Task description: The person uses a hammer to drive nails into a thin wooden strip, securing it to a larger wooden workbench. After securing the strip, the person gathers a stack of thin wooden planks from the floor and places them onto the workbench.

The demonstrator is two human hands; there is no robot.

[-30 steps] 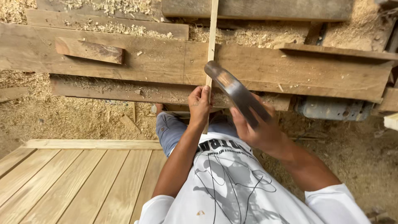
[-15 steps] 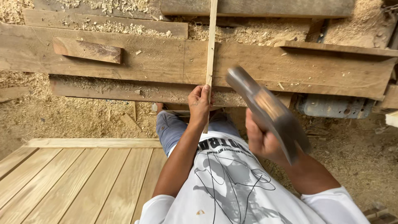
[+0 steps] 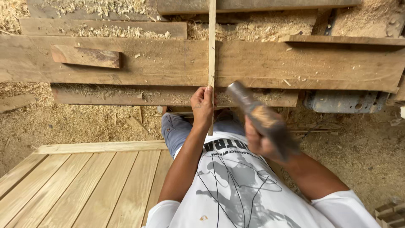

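Left hand: the left hand (image 3: 203, 105), at the centre of the frame, is closed around a thin wooden strip (image 3: 211, 46), thumb up along its edge.
Right hand: the right hand (image 3: 262, 141), right of centre, is gripped on a blurred, dark-bladed chopping tool (image 3: 253, 110); the blade points up and left toward the strip.
Strip: runs upright from the left hand to the top edge, crossing a wide weathered plank (image 3: 126, 61).
Tool and strip: near each other; whether they touch cannot be told through the blur.
Plank: spans the upper frame, with a small wood block (image 3: 85, 56) lying on it at upper left.
Surroundings: sawdust (image 3: 76, 122) covers the ground; a pale slatted panel (image 3: 80, 185) fills the lower left.
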